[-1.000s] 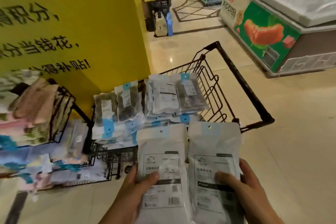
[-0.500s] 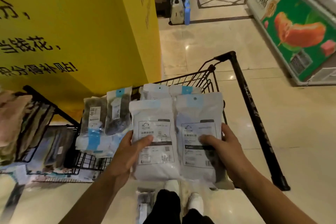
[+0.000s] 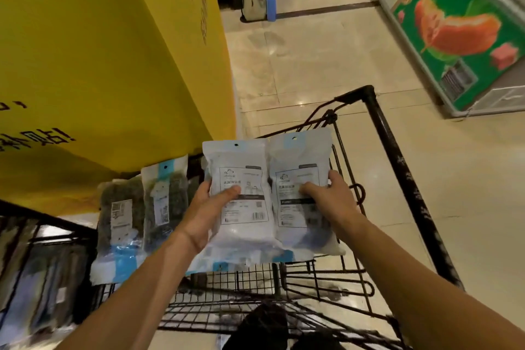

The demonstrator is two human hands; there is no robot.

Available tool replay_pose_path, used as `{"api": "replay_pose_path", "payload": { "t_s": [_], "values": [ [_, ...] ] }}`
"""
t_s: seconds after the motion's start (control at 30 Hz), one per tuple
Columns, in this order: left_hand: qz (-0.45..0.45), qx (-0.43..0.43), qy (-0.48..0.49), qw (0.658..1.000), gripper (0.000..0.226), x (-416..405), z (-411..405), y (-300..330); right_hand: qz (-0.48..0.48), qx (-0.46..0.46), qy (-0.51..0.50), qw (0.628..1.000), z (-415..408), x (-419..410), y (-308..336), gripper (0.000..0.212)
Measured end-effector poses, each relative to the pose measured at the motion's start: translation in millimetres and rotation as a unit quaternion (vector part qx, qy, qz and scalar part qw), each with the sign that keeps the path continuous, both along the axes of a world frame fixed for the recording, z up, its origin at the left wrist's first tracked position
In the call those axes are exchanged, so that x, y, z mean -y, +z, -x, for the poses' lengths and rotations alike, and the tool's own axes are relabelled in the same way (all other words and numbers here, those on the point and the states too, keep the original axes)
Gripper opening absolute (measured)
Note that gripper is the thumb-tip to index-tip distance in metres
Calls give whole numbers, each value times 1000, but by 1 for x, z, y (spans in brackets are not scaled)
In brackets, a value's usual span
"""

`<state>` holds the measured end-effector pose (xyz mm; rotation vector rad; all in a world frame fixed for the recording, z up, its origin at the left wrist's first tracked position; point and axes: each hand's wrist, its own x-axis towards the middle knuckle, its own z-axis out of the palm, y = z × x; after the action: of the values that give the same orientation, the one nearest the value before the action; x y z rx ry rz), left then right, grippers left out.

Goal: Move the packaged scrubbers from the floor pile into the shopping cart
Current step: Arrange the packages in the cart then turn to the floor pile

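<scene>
Scrubber packs (image 3: 241, 196) gripped between hands, over cart (image 3: 397, 167).

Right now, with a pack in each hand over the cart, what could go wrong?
1. Each hand, left and right, grips its white pack by the side edge only, so one might slip.
2. The stack in the cart already looks high; the new packs could slide off.
3. The dark packs lean near the cart's edge and might get knocked out.

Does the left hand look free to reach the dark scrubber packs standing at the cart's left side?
Probably not yet: the left hand grips a white packet, though the dark packs stand close beside it, unobstructed.
</scene>
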<state>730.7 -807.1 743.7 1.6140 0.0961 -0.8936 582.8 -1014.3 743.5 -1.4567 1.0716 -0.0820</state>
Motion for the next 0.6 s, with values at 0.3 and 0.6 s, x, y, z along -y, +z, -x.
{"api": "replay_pose_path", "payload": {
  "t_s": [0.3, 0.6],
  "values": [
    [-25, 14, -45, 999, 40, 12, -15, -21, 84, -37, 10, 996, -21, -4, -35, 52],
    [-76, 94, -78, 990, 66, 1, -14, -29, 156, -91, 25, 983, -10, -8, -49, 51]
  ]
}}
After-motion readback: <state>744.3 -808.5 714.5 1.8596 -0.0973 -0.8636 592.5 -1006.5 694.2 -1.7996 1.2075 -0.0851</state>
